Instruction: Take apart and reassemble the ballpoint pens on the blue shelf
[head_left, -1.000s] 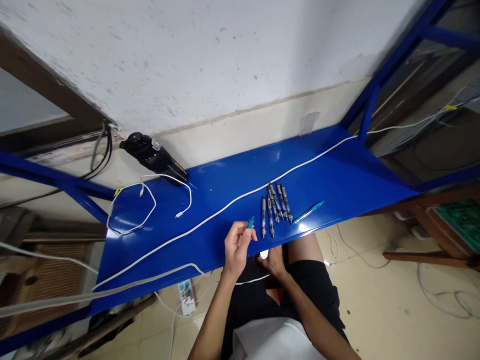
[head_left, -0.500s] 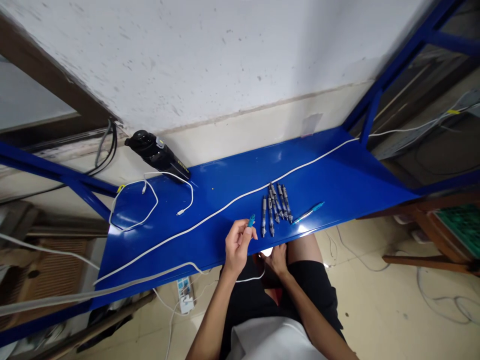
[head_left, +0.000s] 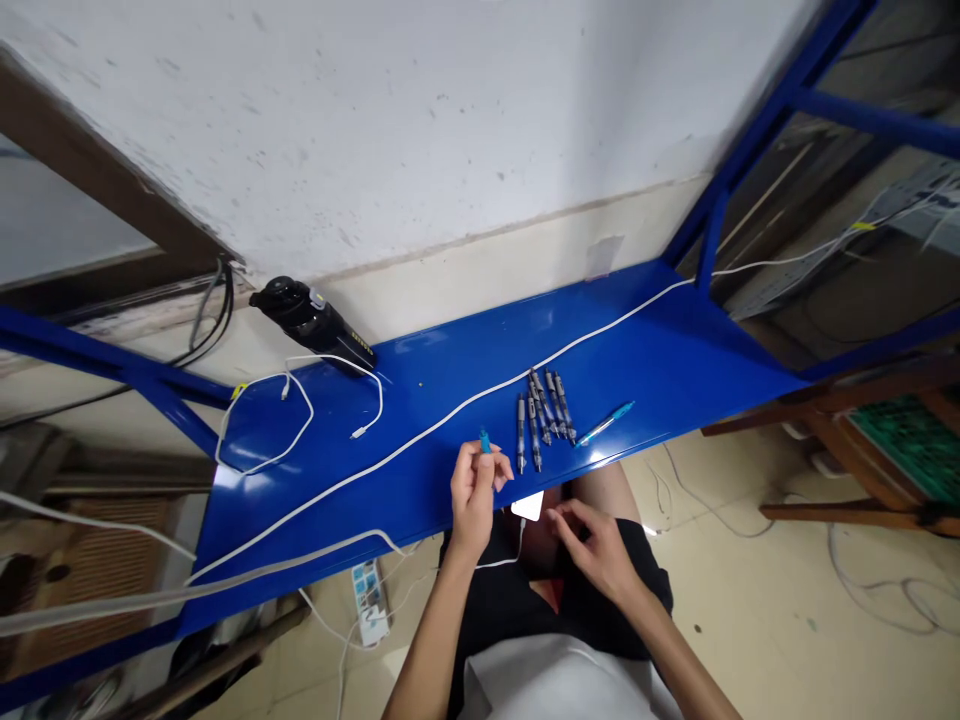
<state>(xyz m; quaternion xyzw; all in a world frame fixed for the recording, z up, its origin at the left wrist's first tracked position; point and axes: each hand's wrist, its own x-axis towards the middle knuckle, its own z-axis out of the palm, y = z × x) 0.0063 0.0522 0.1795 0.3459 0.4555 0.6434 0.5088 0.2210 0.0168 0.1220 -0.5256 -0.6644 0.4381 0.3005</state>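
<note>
The blue painted steel surface (head_left: 660, 345) runs along a white plastered wall (head_left: 420, 130), above a tiled floor (head_left: 750, 600). A power strip (head_left: 371, 602) lies on the floor, and a green circuit board (head_left: 915, 445) rests on a wooden frame (head_left: 810, 425) at far right. On the surface are a black flask (head_left: 311, 322), a looped white USB cable (head_left: 307, 410), and a long white cable (head_left: 442, 422) running lengthwise.

Change of state: the right hand (head_left: 592, 548) has risen from its low position and now stands open above the black shorts (head_left: 651, 580), fingers spread and curved. It grips nothing and is near, not touching, a white rectangular block (head_left: 528, 505) at the surface's front edge.

The left hand (head_left: 474, 495) is closed in a fingertip pinch, gripping a small teal pen part (head_left: 484, 440) held nearly upright above the surface. This part stands just left of a side-by-side row of clear-barrelled retractable pens (head_left: 541, 420). A single blue pen (head_left: 606, 424) lies slightly apart, right of the row.
</note>
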